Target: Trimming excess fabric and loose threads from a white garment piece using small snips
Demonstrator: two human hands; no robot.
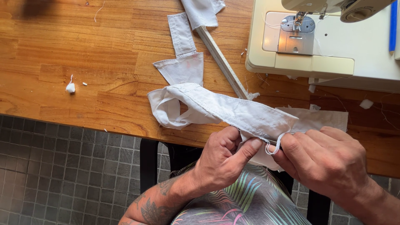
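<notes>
Head view: most of the frame is taken by a wooden table (62, 54), with grey tiled floor (50, 166) seen below its edge at lower left. A cream sewing machine (333, 50) is parked at upper right, its metal needle plate (296, 35) exposed; a blue strip (393, 25) is seen at its right edge. No labels, packages or signs can be made out.

A white fabric piece (225, 109) is laid across frame centre, its left end looped on the table, its right end pulled over the table edge toward the body, probably so the seam can be worked close to the eyes. A second white strip (183, 50) is left above it, beside a metal ruler (221, 60) lying diagonally, partly covered by cloth (202, 10) at the top.

Left hand (223, 160) is closed, thumb and forefinger pinched on the fabric's lower edge. Right hand (325, 160) is closed likewise, fingertips pinched on the same edge just beside, where a short loop of thread or cord (273, 148) hangs. The two pinches appear set close to keep that edge taut.

A small white scrap (70, 87) is left at mid-left; another (366, 104) at right.
</notes>
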